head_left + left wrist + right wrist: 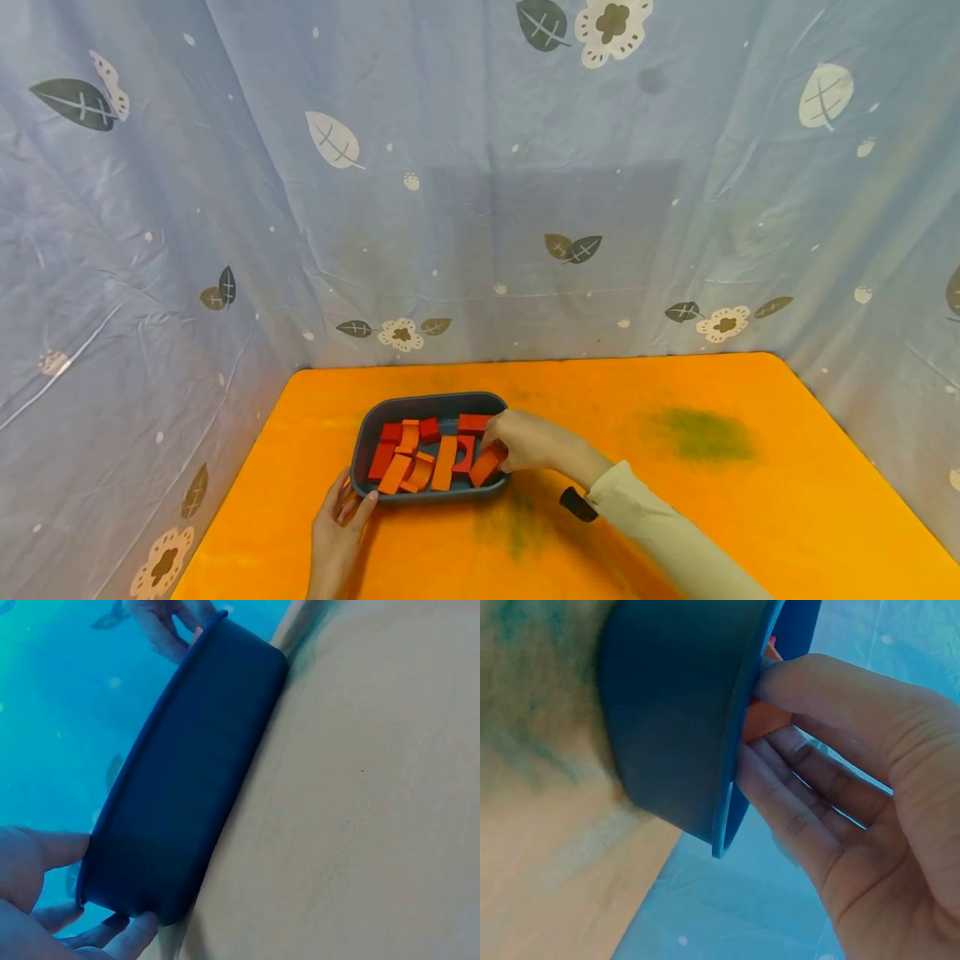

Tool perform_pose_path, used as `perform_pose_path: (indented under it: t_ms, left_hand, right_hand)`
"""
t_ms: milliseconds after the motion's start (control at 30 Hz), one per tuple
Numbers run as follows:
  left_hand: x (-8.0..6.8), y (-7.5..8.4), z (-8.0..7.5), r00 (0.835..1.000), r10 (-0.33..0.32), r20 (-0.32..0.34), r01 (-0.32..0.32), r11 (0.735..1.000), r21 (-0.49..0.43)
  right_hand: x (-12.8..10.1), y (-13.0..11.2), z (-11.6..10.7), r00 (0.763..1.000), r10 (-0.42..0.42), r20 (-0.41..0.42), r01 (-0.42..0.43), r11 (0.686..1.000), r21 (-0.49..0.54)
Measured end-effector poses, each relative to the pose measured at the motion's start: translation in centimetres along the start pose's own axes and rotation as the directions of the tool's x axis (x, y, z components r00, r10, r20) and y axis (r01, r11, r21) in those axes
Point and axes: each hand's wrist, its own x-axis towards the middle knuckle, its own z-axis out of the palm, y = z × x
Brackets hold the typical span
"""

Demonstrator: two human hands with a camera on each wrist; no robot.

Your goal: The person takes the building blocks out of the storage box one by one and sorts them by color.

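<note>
A dark blue tray point(367, 429) sits on the orange table point(675, 500) and holds several red and orange wooden blocks point(420, 458). My left hand point(351, 505) grips the tray's near-left corner; in the left wrist view its thumb point(45, 851) lies on the end wall and its fingers point(127, 931) curl along the tray point(180, 787). My right hand point(501, 446) reaches over the tray's right rim. In the right wrist view my right hand point(780, 739) pinches an orange block point(761, 720) between thumb and fingers, just inside the rim point(739, 735).
Blue floral cloth point(480, 208) walls the table on the left, back and right. Green smudges point(701, 433) mark the orange tabletop to the right of the tray and in front of it. A dark wrist band point(579, 504) sits at my right sleeve.
</note>
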Motion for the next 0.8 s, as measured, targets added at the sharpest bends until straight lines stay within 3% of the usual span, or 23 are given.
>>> perform_pose_path:
  t_ms: [367,800]
  left_hand:
    - [0.0,0.2,-0.1,1.000,-0.015,0.003,0.015,1.000,-0.023]
    - [-0.1,0.1,0.0,1.000,-0.018,-0.004,0.018,1.000,-0.020]
  right_hand:
    - [-1.2,0.4,-1.0,0.997,0.046,-0.069,-0.039,0.994,0.098]
    - [-2.2,1.6,-0.6,0.986,0.098,-0.138,-0.054,0.956,0.290]
